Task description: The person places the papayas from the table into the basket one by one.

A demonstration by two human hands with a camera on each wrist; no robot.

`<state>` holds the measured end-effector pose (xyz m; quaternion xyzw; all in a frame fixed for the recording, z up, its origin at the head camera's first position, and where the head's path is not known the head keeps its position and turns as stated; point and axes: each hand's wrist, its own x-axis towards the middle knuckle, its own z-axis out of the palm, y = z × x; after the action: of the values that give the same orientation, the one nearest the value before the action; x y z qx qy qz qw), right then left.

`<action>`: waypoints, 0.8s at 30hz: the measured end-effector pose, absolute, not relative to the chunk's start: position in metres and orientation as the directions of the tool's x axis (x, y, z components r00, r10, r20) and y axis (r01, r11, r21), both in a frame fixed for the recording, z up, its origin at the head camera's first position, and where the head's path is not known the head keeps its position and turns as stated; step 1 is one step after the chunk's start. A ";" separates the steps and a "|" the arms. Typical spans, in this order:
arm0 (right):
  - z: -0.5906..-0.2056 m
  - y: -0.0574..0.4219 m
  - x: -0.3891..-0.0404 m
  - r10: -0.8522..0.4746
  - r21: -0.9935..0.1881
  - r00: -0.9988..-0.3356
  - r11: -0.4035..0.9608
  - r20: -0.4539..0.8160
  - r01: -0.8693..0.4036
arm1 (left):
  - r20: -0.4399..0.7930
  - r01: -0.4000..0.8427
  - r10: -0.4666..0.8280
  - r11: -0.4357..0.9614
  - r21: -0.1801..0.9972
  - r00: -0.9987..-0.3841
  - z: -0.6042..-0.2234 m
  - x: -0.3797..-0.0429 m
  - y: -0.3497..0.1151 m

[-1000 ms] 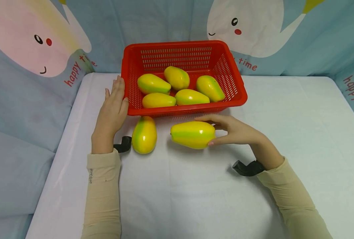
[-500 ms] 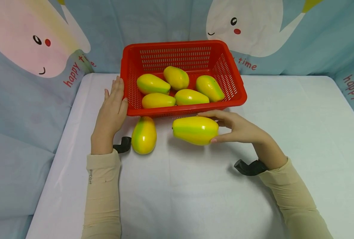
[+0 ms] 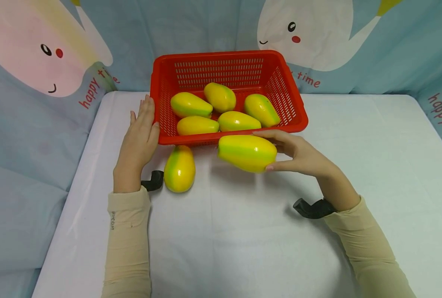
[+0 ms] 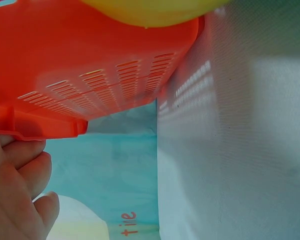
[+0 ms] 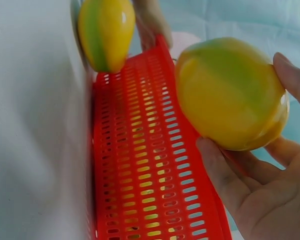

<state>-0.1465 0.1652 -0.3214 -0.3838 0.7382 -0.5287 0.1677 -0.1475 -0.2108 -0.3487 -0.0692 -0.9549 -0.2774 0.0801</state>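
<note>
My right hand [image 3: 299, 153] grips a yellow-green papaya [image 3: 247, 153] by its right end, thumb on the near side and fingers on the far side. The papaya is held above the table, just in front of the near rim of a red basket [image 3: 228, 138]. In the right wrist view the held papaya [image 5: 230, 95] shows beside the basket's slotted wall. My left hand [image 3: 138, 138] rests with straight fingers against the basket's left side. Another papaya [image 3: 179, 169] lies on the table near the basket's front left corner, right of my left wrist.
Several papayas [image 3: 239, 121] lie inside the basket. A white-covered table [image 3: 221, 248] spreads under everything, with a blue printed curtain [image 3: 206, 25] behind it. Black curved pieces [image 3: 314, 209] sit at both wrists.
My right hand has raised the papaya and moved it away from me, toward the basket's near rim and slightly right. My left hand and the basket stay put.
</note>
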 end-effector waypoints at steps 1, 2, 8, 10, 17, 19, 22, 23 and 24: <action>-0.321 0.165 -0.146 -0.735 -0.911 -0.658 0.142 0.165 -0.388 | 0.193 0.178 0.088 0.837 0.518 -0.977 -0.349 -0.148 -0.211; -0.321 0.165 -0.146 -0.724 -0.912 -0.668 0.141 0.171 -0.385 | 0.196 0.180 0.089 0.837 0.517 -0.977 -0.349 -0.148 -0.211; -0.322 0.165 -0.147 -0.658 -0.927 -0.724 0.104 0.208 -0.361 | 0.197 0.180 0.088 0.835 0.519 -0.976 -0.350 -0.147 -0.212; -0.322 0.165 -0.148 -0.632 -0.938 -0.743 0.072 0.221 -0.340 | 0.195 0.178 0.086 0.835 0.520 -0.977 -0.349 -0.147 -0.211; -0.322 0.166 -0.149 -0.527 -0.972 -0.822 -0.037 0.217 -0.234 | 0.196 0.182 0.090 0.834 0.520 -0.976 -0.350 -0.147 -0.212; -0.322 0.167 -0.149 -0.500 -0.974 -0.839 -0.042 0.214 -0.223 | 0.198 0.185 0.093 0.833 0.521 -0.976 -0.350 -0.148 -0.212; -0.322 0.168 -0.150 -0.470 -0.974 -0.856 -0.047 0.216 -0.220 | 0.201 0.188 0.095 0.833 0.521 -0.975 -0.350 -0.148 -0.212; -0.322 0.168 -0.151 -0.463 -0.974 -0.859 -0.053 0.218 -0.218 | 0.201 0.188 0.095 0.832 0.521 -0.975 -0.350 -0.148 -0.212; -0.322 0.168 -0.151 -0.455 -0.974 -0.863 -0.055 0.221 -0.220 | 0.199 0.187 0.094 0.832 0.522 -0.975 -0.350 -0.148 -0.212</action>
<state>-0.1515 0.1676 -0.3218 -0.2474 0.6822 -0.6827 0.0858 -0.1480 -0.2117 -0.3499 -0.0736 -0.9536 -0.2800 0.0830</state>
